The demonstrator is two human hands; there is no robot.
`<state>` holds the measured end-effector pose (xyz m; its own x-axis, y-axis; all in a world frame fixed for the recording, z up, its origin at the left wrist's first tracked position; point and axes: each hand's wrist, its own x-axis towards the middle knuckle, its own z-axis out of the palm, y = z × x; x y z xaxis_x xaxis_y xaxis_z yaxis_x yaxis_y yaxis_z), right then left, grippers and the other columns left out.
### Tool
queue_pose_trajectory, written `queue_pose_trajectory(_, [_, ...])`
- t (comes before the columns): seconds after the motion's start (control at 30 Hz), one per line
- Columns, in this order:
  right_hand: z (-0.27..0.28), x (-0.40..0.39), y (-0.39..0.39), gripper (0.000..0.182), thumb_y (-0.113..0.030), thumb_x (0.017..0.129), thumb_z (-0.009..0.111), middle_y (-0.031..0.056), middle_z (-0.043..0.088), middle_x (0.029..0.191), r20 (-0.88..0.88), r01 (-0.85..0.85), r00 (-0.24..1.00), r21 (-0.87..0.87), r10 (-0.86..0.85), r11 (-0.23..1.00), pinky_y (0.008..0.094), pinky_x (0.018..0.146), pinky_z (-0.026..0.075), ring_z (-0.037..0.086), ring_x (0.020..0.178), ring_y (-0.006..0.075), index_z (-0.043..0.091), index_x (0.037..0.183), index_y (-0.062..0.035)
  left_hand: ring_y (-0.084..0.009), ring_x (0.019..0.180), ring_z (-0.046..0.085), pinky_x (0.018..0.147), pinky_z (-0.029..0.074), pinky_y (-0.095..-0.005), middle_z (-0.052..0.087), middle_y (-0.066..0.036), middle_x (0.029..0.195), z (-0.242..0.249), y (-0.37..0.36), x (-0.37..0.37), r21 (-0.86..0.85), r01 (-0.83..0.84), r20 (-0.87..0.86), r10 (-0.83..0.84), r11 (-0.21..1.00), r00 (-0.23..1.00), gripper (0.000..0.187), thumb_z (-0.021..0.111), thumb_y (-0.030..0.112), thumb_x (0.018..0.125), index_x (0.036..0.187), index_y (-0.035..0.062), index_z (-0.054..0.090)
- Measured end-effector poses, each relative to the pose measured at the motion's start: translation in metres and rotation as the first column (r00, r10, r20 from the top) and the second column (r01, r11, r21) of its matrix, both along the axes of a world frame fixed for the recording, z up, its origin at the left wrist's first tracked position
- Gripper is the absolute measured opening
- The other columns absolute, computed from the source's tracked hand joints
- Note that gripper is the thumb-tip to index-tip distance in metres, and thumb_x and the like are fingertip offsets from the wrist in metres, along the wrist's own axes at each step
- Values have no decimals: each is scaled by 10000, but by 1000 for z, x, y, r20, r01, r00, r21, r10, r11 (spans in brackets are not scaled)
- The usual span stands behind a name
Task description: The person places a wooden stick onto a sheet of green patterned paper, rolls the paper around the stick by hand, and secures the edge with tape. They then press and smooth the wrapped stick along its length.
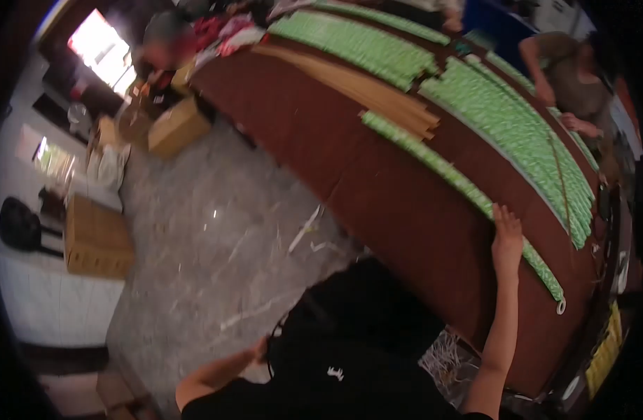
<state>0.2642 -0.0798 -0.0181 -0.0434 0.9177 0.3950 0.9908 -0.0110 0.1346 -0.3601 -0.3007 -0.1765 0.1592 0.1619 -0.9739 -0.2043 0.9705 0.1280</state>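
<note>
Right hand: we see the hand (506, 241) laid over the green strip (444, 170), fingers extended and close together.
Left hand: we find the hand (257, 352) low beside the black shirt (356, 336); too blurred, so we cannot tell its finger state.
Green strip: lies lengthwise on the brown table (405, 217), white loop (561, 306) at its near end.
Tan strips: we note a bundle (356, 80) near its far end.
Across table: another person (574, 77) stands by wider green pieces (510, 126).

Right arm (501, 325) extended, right grip (507, 238) palm-down, left arm (211, 376) bent, left grip (258, 350) low
</note>
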Motion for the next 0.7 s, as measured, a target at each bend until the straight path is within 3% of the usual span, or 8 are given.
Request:
queue_pose_trajectory(0.1, [5, -8, -2, 577, 80, 834, 530, 152, 577, 1292, -75, 6, 997, 65, -1, 998, 504, 1012, 435, 566, 1162, 363, 511, 1362, -153, -287, 1054, 587, 831, 506, -425, 614, -86, 1154, 36, 70, -1, -37, 531, -381, -503, 847, 776, 438, 425, 400, 937, 1137, 65, 624])
queue_pose_trajectory(0.17, [2, -5, -3, 591, 64, 818, 554, 142, 581, 1290, -106, 42, 994, 96, -31, 995, 497, 1012, 437, 571, 1157, 360, 512, 1362, -165, -357, 1044, 613, 849, 503, -457, 651, -188, 1114, -11, 108, -45, -280, 924, -757, -652, 260, -46, 426, 541, 392, 856, 1062, 33, 641])
queue_pose_trajectory(0.23, [1, -5, -3, 596, 40, 810, 580, 142, 580, 1291, -83, -1, 997, 82, 8, 997, 491, 1016, 434, 575, 1150, 358, 506, 1365, -164, -240, 754, 674, 703, 536, -307, 675, -116, 1015, 63, 200, 4, -322, 920, -724, -567, -225, -392, 405, 552, 381, 914, 1104, 32, 630])
queue_pose_trajectory(0.3, [1, -6, -4, 605, 28, 804, 593, 141, 579, 1293, -64, 27, 998, 91, -21, 995, 486, 1019, 431, 579, 1143, 358, 499, 1369, -168, -227, 754, 692, 702, 534, -339, 689, -119, 907, 146, 268, 70, 232, 970, -471, -881, -74, 46, 350, 548, 355, 889, 984, 33, 646])
queue_pose_trajectory(0.37, [-6, -4, -4, 611, 24, 800, 596, 140, 577, 1291, -47, 20, 999, 77, -16, 997, 486, 1022, 426, 570, 1153, 358, 491, 1372, -166, -159, 650, 673, 654, 522, -285, 671, -90, 816, 219, 300, 165, 531, 837, -430, -893, -130, 134, 303, 518, 310, 934, 951, 38, 650])
queue_pose_trajectory(0.4, [-4, -5, -3, 611, 24, 800, 596, 140, 577, 1291, -54, 57, 997, 68, -54, 996, 486, 1022, 426, 570, 1153, 358, 491, 1372, -166, -195, 680, 675, 657, 525, -309, 677, -97, 815, 246, 309, 206, 551, 725, -638, -768, -414, 47, 258, 521, 256, 950, 974, 37, 655])
queue_pose_trajectory(0.5, [-1, -9, -5, 620, 18, 786, 604, 126, 574, 1293, -73, 47, 996, 80, -41, 996, 492, 1023, 417, 553, 1171, 354, 496, 1364, -179, -334, 1070, 593, 912, 479, -397, 629, -160, 1152, 242, 338, 314, 401, 244, -886, -305, -883, 350, 339, 638, 257, 897, 1157, 41, 614])
queue_pose_trajectory(0.7, [0, -11, -5, 552, -101, 766, 634, 115, 578, 1276, -90, 52, 995, 42, -48, 998, 465, 1016, 405, 549, 1167, 329, 540, 1304, -178, -324, 1312, 418, 1097, 326, -448, 473, -181, 1389, 199, 367, 477, -128, 241, -855, 230, -962, 465, 619, 698, 222, 818, 1347, 3, 462])
